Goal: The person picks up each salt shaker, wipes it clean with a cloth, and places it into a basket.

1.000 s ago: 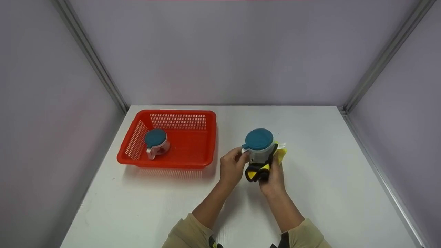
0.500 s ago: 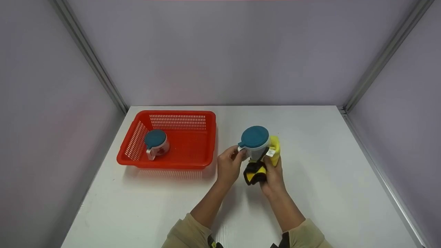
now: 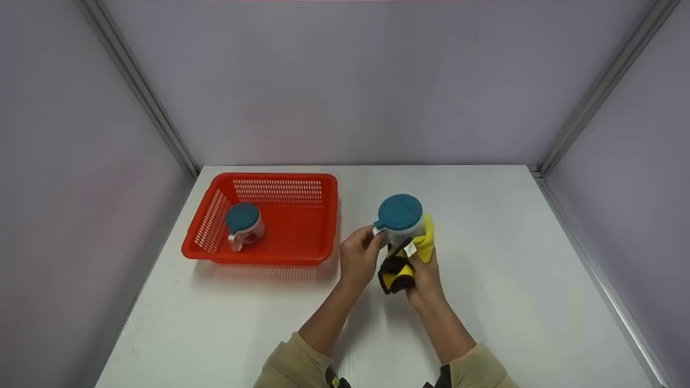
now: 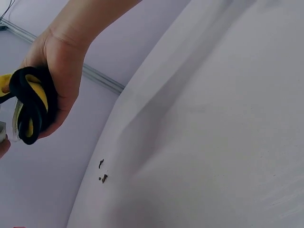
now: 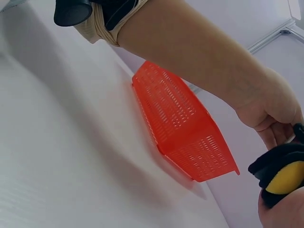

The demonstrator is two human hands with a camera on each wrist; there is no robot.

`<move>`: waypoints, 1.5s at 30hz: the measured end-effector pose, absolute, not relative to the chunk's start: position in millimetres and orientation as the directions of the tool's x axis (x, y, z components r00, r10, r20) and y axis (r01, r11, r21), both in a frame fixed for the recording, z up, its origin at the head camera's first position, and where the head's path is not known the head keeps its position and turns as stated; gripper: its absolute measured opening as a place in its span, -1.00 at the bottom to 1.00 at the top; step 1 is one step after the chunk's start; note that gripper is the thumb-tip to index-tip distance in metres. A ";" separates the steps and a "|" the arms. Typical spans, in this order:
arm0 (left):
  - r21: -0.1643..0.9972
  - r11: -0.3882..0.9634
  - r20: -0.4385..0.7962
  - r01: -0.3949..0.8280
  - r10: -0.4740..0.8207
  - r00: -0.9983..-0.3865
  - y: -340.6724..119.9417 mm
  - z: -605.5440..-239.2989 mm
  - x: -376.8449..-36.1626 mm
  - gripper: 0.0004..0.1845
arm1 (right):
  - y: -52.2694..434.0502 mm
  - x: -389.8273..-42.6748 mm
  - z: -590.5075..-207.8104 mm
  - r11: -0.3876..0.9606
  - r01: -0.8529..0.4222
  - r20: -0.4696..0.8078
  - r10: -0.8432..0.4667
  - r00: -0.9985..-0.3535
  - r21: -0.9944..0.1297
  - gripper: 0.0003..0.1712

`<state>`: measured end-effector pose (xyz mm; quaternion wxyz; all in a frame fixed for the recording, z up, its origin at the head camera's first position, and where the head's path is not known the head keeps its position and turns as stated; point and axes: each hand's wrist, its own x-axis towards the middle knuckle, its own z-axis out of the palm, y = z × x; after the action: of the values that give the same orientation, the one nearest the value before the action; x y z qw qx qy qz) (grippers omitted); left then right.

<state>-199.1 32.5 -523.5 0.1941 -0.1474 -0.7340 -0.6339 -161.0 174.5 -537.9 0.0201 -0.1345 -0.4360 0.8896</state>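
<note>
A clear jar with a teal lid [image 3: 400, 212] and a white handle is held up over the table. My left hand [image 3: 358, 258] pinches its handle from the left. In my right hand [image 3: 427, 283] is a yellow and black cloth [image 3: 396, 274] with a small white tag, gripped against the jar's right side and underneath. The left wrist view shows the cloth [image 4: 33, 102] bunched in folds in the right hand [image 4: 59, 71]. At the edge of the right wrist view, the cloth [image 5: 280, 171] appears beside the left hand [image 5: 275, 104].
To the left on the white table [image 3: 226, 328] stands a red plastic basket [image 3: 302, 256] with slotted walls. A second teal-lidded jar [image 3: 245, 221] with a handle sits upright inside, near its left wall. Pale panels [image 3: 345, 81] enclose the table at the back and sides.
The jar has shifted slightly left and up in the head view, still in the left hand. The cloth has been re-bunched in the right hand, and its white tag now lies nearer the thumb.
</note>
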 end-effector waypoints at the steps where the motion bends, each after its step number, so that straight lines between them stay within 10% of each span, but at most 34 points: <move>1: 0.867 0.162 0.481 0.471 -0.031 -0.876 32.6 -524.1 -198.7 -0.76 | 174.1 -160.7 -538.4 -0.617 0.092 -0.228 0.145 -0.963 -0.782 -0.42; 27: 0.851 0.177 0.481 0.495 0.116 -0.869 29.0 -525.2 -199.8 -0.76 | 185.7 -172.4 -523.4 -0.835 0.227 -0.358 -0.039 -0.933 -0.502 -0.03; 45: 0.937 0.098 0.279 0.335 0.366 -0.888 6.1 -512.0 -210.6 -0.80 | 218.6 -181.9 -526.7 -0.570 0.319 -0.436 0.078 -0.897 -0.757 -0.37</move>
<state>-210.6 6.1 -512.0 -0.0121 -0.2365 -0.7408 -0.6286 -181.9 218.6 -526.7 -0.0703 -0.2163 -0.4585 0.8591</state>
